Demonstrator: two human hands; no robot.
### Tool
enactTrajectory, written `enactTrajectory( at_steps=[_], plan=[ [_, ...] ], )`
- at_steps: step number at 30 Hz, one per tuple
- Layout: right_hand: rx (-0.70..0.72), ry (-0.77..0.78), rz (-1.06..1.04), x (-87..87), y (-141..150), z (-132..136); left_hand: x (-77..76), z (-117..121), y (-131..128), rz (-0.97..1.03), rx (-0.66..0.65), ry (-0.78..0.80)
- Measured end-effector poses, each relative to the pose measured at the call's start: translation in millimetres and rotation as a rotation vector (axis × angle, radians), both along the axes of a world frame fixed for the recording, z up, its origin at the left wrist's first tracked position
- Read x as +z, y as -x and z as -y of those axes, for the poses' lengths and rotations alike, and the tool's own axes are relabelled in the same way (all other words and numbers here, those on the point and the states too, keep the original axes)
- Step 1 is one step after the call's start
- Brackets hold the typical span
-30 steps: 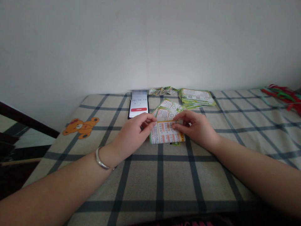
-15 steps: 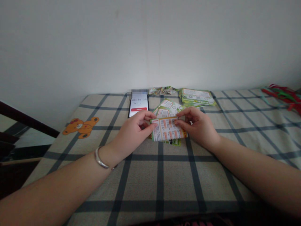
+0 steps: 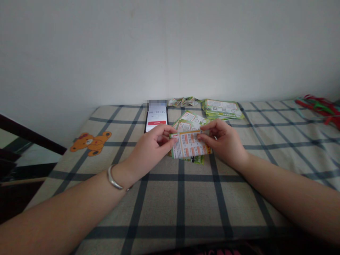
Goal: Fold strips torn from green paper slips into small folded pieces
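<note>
Pinching a small printed sheet (image 3: 190, 145) by its upper corners, the left hand (image 3: 150, 147) and the right hand (image 3: 228, 141) grip it between thumb and forefinger at its 10 and 2 o'clock. The sheet is thin and roughly rectangular, edged in yellow and green, with blocks of orange and white print on its face. It is near the middle of the table, tilted up toward the viewer, and a green-printed piece (image 3: 198, 159) shows below its edge at 5 o'clock.

Taking that sheet as the centre of the dial, loose glossy-looking leaflets (image 3: 195, 122) lie overlapped just behind it at 12. Farther out at 12, small crumpled or folded pieces (image 3: 184, 102) sit in a row by the smooth pale wall (image 3: 159, 53). A flat stack of green-bordered leaflets (image 3: 224, 108) fans slightly between 1 and 2. A flat, black-edged phone (image 3: 156, 118) lies near 10, its screen lit. Toward 9 is an orange, bear-shaped flat figure (image 3: 91, 143); at 8, a smooth silvery bangle (image 3: 114, 179) rings the left wrist. Between 2 and 3, well apart, lies a blurred red-and-green tangle (image 3: 321, 109), its material unclear. Beneath everything spreads a beige, dark-checked cloth (image 3: 159, 212), creased at 3.
</note>
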State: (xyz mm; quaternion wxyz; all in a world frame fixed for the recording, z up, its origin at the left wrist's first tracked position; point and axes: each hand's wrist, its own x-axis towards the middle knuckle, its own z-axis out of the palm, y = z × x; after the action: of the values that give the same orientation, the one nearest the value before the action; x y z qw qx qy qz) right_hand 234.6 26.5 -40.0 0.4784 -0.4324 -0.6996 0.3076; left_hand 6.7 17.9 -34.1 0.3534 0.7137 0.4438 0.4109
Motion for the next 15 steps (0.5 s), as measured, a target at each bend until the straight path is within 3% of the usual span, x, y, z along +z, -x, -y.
enactTrajectory(
  at_steps=[15],
  plan=[
    [-0.024, -0.077, 0.132, 2.8, -1.8, 0.3, 3.2, 3.6, -1.6, 0.016, 0.043, -0.036]
  ],
)
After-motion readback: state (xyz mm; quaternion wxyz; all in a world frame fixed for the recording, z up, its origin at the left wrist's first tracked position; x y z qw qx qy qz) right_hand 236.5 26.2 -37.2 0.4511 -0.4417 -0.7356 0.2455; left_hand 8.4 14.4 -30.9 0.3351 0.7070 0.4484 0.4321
